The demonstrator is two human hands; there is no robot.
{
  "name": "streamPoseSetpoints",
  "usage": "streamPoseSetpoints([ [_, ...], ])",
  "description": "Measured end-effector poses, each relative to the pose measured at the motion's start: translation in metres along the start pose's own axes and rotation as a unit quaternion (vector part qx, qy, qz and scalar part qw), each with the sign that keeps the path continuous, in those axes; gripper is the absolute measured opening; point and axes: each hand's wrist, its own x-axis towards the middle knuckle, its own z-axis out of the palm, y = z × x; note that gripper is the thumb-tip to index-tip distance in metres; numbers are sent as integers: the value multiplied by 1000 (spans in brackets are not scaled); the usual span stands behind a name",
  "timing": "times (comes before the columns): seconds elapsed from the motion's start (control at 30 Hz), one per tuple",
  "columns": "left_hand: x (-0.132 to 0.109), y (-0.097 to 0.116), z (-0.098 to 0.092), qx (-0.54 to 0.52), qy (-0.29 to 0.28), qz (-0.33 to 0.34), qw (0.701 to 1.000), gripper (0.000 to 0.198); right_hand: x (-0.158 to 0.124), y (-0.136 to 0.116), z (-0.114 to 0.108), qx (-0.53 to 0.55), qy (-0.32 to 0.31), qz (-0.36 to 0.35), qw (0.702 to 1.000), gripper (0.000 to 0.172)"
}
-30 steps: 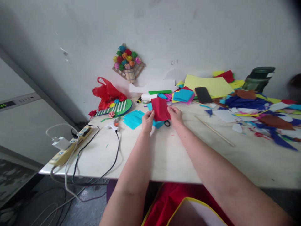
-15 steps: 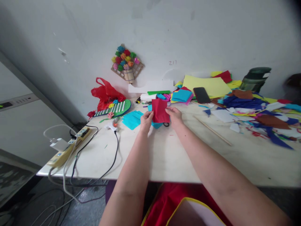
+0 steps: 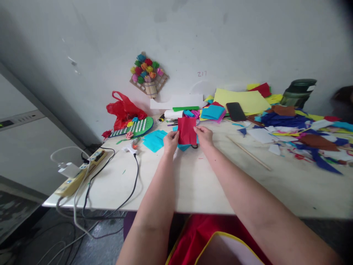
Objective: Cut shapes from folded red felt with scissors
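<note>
A red paper sheet [image 3: 186, 130] is held up between both hands over the pale table [image 3: 193, 180]. My left hand [image 3: 171, 141] pinches its left edge. My right hand [image 3: 204, 135] pinches its right edge. Under the sheet lie turquoise paper squares [image 3: 154, 140] and black scissors [image 3: 194, 146], mostly hidden by the sheet and my right hand.
A power strip [image 3: 79, 173] with cables lies at the left edge. A red plastic bag [image 3: 124, 110], a paper flower board [image 3: 149, 75], a glue gun [image 3: 132, 145], a black phone [image 3: 235, 111], a wooden stick [image 3: 248, 152] and heaps of coloured paper scraps [image 3: 303, 132] fill the back and right.
The red sheet has turned from tilted to nearly upright and square between my hands. Both hands shifted slightly left with it.
</note>
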Motion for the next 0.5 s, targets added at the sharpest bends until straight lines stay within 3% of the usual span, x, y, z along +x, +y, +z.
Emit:
streamPoseSetpoints([
  [0.13, -1, 4, 0, 0, -6, 5, 1000, 18, -4, 1, 2, 35, -71, 55, 995, 29],
  [0.33, 4, -2, -10, 2, 69, -20, 997, 25, -3, 4, 0, 61, -25, 67, 996, 30],
  [0.5, 14, -12, -35, 113, 136, -72, 982, 38, 1, 6, -2, 50, -8, 65, 997, 27],
])
